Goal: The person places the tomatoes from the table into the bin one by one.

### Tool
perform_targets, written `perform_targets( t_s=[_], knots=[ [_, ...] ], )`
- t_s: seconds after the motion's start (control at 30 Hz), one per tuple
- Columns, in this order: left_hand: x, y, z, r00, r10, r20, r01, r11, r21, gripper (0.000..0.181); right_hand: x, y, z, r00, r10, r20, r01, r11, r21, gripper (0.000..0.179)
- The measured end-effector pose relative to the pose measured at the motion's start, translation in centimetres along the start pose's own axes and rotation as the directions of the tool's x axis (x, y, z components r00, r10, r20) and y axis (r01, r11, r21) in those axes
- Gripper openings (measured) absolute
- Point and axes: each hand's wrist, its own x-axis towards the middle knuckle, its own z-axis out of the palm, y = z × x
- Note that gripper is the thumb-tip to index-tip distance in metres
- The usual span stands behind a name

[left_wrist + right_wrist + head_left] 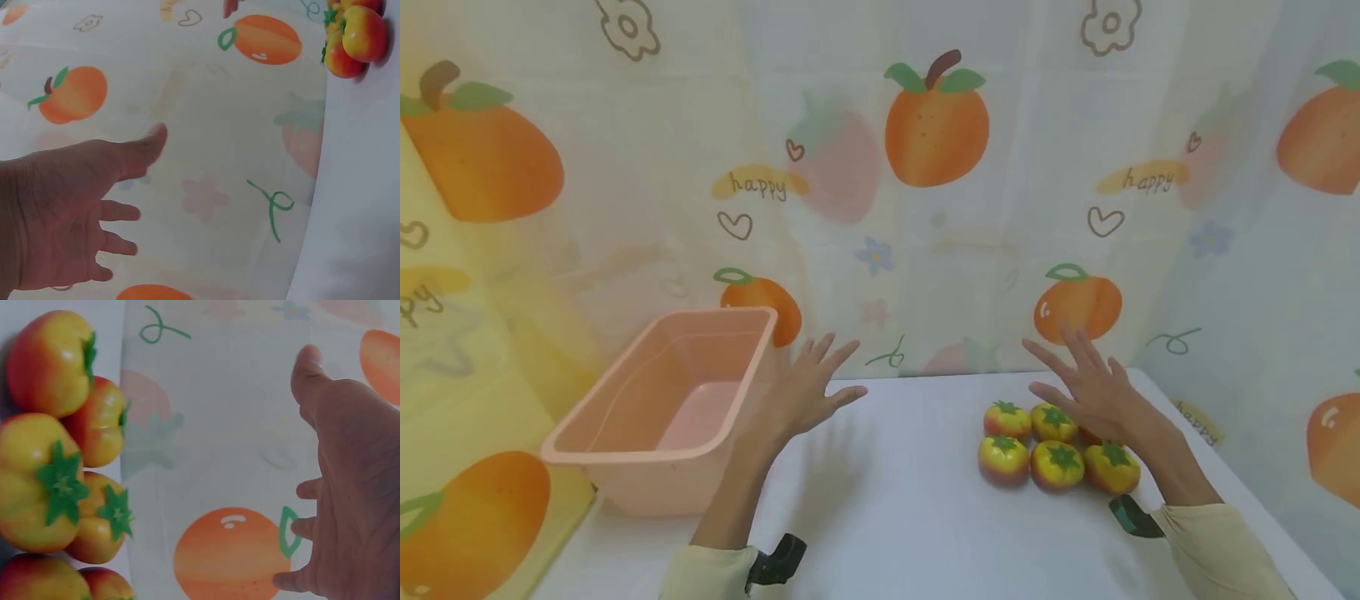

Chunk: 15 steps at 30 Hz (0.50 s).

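Observation:
My left hand (805, 392) is raised over the table with its fingers spread, just right of the pink plastic bin (643, 457). It holds nothing. My right hand (1093, 393), also spread and empty, hovers above and behind a cluster of yellow-and-red tomatoes or persimmons with green star-shaped tops. One such fruit (1003, 461) sits at the cluster's front left. Part of the back right fruit is hidden by the right hand in the head view. In the right wrist view, the fruits (37, 487) stand close together, apart from the hand.
A white table (910, 517) bears the bin on the left and the fruits on the right. Behind it hangs a curtain (925, 275) printed with oranges, hearts and flowers, which also covers both sides. The bin's visible inside holds nothing.

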Motion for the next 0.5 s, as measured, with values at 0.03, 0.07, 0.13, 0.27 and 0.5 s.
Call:
perform_targets(
  t_s=[0.03,0.07,0.13,0.27,0.5],
  knots=[
    [-0.5,-0.2,-0.2,1.0,0.01,-0.01,-0.009,0.999,0.037,0.071,-0.5,-0.1,0.2,1.0,0.005,0.006,-0.005,1.0,0.003,0.074],
    [-1.0,-0.4,-0.4,1.0,0.018,-0.025,-0.017,0.998,0.058,0.069,-0.9,-0.2,0.5,1.0,0.014,0.016,-0.014,1.0,0.003,0.073],
    [-2.1,-0.8,-0.8,0.998,0.028,-0.054,-0.024,0.997,0.078,0.067,-1.7,-0.3,1.1,0.999,0.025,0.036,-0.025,1.0,-0.003,0.072],
    [-4.1,-1.8,-1.5,0.994,0.019,-0.11,-0.012,0.998,0.064,0.066,-3.2,-0.3,2.6,0.998,0.024,0.058,-0.022,0.999,-0.033,0.069],
    [-7.1,-3.7,-2.7,0.987,-0.015,-0.161,0.032,0.994,0.103,0.066,-5.3,0.0,5.2,0.998,0.025,0.056,-0.021,0.997,-0.079,0.066]
  ],
)
